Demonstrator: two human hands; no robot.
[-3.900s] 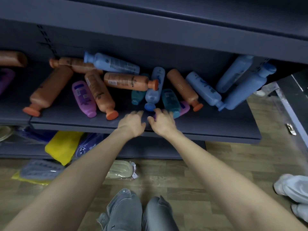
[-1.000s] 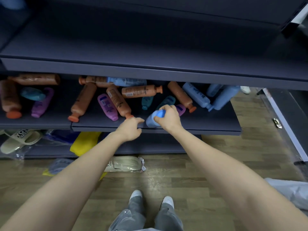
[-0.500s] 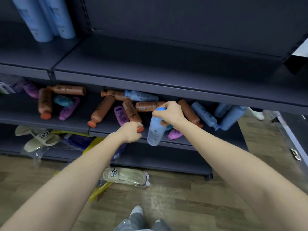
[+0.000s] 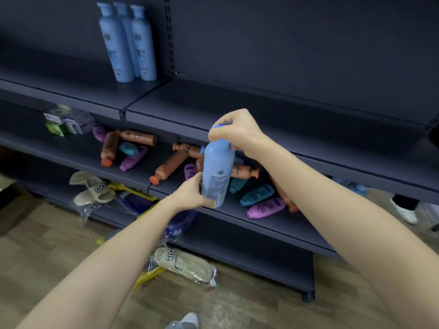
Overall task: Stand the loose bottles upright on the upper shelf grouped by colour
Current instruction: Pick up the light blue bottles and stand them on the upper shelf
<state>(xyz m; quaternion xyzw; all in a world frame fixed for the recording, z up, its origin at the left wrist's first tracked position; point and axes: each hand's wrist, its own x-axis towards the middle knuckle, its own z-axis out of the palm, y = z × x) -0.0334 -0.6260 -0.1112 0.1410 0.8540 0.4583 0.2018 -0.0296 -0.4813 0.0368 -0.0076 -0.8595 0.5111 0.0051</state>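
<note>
A light blue bottle (image 4: 218, 167) hangs upright in the air in front of the shelves. My right hand (image 4: 235, 132) grips its cap end from above and my left hand (image 4: 192, 193) holds its base. Three tall light blue bottles (image 4: 128, 41) stand upright together on the upper shelf (image 4: 213, 100), at its left. On the middle shelf (image 4: 83, 153) lie loose bottles: orange-brown ones (image 4: 169, 166), purple ones (image 4: 265, 208) and teal ones (image 4: 257, 195), partly hidden behind the held bottle and my right arm.
Small boxes (image 4: 64, 121) sit at the left of the middle shelf. Bagged beige slippers (image 4: 93, 188) lie on the bottom shelf and another pair (image 4: 183, 262) on the wooden floor, with yellow and blue packets. Another person's shoe (image 4: 403, 210) shows at right.
My right hand has lifted the light blue bottle off the middle shelf and up. My left hand has let go of the shelf edge and taken the bottle's base. The view has tilted upward.
</note>
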